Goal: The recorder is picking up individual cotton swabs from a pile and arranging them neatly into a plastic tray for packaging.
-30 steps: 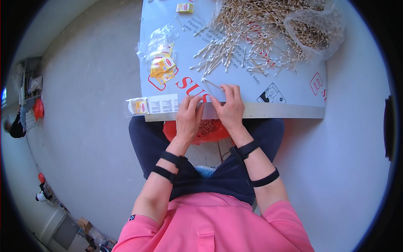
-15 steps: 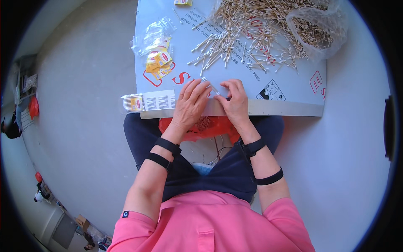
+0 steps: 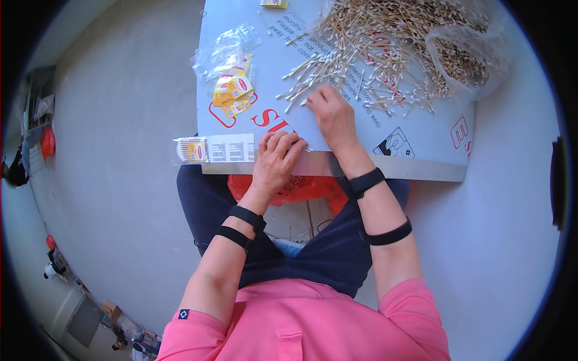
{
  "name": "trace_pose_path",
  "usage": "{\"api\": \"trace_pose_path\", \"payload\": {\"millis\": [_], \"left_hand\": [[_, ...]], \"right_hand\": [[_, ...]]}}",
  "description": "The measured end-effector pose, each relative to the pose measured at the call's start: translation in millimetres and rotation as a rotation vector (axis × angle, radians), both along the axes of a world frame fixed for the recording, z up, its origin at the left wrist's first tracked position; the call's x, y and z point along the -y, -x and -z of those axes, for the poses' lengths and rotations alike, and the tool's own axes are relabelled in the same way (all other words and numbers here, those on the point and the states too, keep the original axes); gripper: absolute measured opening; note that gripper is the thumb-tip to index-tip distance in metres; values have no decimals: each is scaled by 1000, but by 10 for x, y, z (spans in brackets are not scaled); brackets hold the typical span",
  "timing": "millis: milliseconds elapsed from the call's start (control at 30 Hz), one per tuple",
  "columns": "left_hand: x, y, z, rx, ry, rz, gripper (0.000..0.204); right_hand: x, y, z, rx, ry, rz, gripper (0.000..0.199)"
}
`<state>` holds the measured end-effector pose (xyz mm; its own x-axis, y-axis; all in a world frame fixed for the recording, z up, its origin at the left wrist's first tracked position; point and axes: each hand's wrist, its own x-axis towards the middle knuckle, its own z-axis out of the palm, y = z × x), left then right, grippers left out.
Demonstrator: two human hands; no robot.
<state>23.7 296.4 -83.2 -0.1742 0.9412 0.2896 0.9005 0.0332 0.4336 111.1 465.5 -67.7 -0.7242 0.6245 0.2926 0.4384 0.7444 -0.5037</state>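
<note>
My left hand (image 3: pixel 276 161) rests by the near edge of the board, fingers curled and closed over cotton swabs; a white swab tip (image 3: pixel 309 149) pokes out beside the fingertips, the rest hidden. My right hand (image 3: pixel 333 117) reaches farther out, its fingers bent and pinched on a cotton swab (image 3: pixel 304 103) at the near fringe of the loose swabs (image 3: pixel 310 72). Behind them a big heap of wooden-stick swabs (image 3: pixel 397 27) spills from a clear plastic bag (image 3: pixel 478 90). Left of my left hand lies a flat clear pack of swabs (image 3: pixel 191 150) with a yellow label.
Yellow cards (image 3: pixel 233 90) and clear plastic sleeves (image 3: pixel 226 51) lie at the board's left side. Another yellow item (image 3: pixel 274 3) sits at the far edge. The grey printed board (image 3: pixel 433 159) spans my knees. Below it hangs a red plastic bag (image 3: pixel 241 183).
My right hand has left its place beside the left hand and moved away from me to the loose swabs. My left hand stays near the edge, slightly lower, fingers more curled.
</note>
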Motion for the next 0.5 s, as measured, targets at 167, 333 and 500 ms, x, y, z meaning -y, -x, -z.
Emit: {"api": "trace_pose_path", "payload": {"millis": [167, 333, 500], "left_hand": [[8, -4, -7, -6, 1, -30, 31], [-2, 20, -18, 6, 8, -11, 30], [-3, 11, 21, 5, 4, -6, 33]], "right_hand": [[394, -179, -48, -86, 231, 89, 19], [343, -474, -191, -126, 333, 315, 24], [152, -385, -144, -157, 141, 141, 20]]}}
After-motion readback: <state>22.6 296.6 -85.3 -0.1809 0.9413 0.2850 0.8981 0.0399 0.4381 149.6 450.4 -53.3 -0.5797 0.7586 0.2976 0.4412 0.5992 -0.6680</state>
